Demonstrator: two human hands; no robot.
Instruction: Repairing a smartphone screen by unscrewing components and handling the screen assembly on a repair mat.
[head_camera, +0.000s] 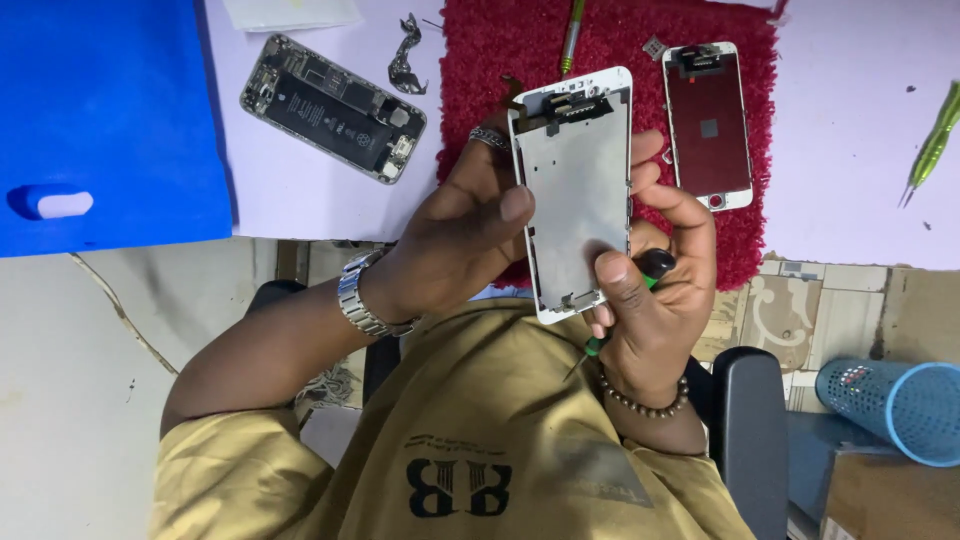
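Two hands gripping one screen panel (578, 200), left hand (470, 225), right hand (655, 290) also holding screwdriver (640, 290).

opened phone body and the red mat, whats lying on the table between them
In the head view, a small crumpled dark metal piece lies between the opened phone body and the red mat.

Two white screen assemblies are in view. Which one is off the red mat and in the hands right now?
The nearer screen assembly, metal backplate facing up, gripped by the left hand and right hand. The other screen assembly lies flat on the red mat, untouched.
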